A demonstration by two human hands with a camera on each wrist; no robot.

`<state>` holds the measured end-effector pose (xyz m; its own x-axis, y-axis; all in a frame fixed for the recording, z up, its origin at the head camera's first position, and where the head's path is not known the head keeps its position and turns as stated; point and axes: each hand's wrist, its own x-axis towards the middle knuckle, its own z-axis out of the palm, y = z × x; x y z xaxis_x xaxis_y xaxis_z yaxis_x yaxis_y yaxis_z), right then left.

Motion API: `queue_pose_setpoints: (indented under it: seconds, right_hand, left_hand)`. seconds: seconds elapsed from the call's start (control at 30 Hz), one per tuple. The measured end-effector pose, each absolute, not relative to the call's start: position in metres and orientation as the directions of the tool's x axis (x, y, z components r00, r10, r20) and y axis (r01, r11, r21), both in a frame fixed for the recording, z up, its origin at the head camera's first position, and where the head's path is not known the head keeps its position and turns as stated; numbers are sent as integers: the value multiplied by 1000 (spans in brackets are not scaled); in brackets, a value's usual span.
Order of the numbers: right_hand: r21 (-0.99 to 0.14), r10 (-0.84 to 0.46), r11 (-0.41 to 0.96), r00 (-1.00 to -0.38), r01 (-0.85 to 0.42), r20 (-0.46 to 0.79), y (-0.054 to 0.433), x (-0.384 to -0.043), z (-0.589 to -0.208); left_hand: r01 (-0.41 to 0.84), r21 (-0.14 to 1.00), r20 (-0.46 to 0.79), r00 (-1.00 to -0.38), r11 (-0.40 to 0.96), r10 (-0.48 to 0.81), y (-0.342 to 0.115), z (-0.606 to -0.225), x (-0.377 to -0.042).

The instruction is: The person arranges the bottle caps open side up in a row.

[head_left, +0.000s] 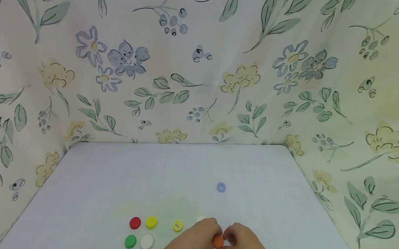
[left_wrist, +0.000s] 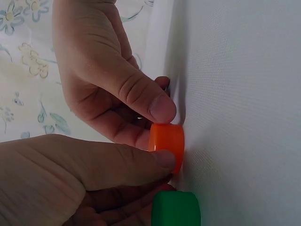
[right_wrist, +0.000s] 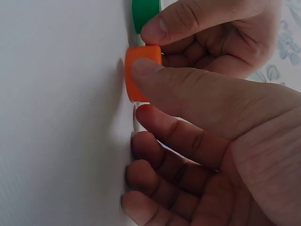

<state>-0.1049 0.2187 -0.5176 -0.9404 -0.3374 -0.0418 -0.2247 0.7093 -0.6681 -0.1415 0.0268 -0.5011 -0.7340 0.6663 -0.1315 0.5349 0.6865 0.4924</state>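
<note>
on the white table (head_left: 109, 180), toward its near side, an orange cap (head_left: 218, 242) sits between two hands, the left hand (head_left: 196, 237) and the right hand (head_left: 247, 245) each pinching it with thumb and fingertips (the right one's remaining fingers are loosely spread). near it in the wrist views is a green cap (left_wrist: 176, 209), while a red cap (head_left: 135, 223) lies further left and a blue cap (head_left: 221, 187) beyond the hands.

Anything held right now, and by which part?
The orange cap, by its side wall: the left hand pinches it. The right hand has its thumb there too; whether it grips can't be told.
</note>
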Motion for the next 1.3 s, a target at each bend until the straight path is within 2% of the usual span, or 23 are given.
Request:
queue_pose_setpoints:
  seconds: [0.4, 0.57, 0.83, 1.17, 1.3]
  right_hand:
    - [-637, -334, 727, -943, -257, 0, 216, -104, -521]
    - [-638, -320, 733, -947, -236, -17, 216, -105, -519]
    - [-674, -283, 705, -959, -223, 21, 214, -106, -511]
    - [-738, -248, 649, -968, -184, 23, 212, -108, -506]
    - [-760, -242, 623, -970, -184, 37, 212, -109, -507]
  left_hand:
    - [590, 485, -55, -716, 645, 696, 23, -500, -141]
    - [562, 508, -73, -727, 653, 683, 22, -500, -142]
    - [535, 542, -63, -743, 648, 666, 20, -498, -147]
    - [570, 559, 38, -743, 602, 668, 15, -497, -148]
    - [559, 575, 38, -747, 597, 663, 13, -498, -149]
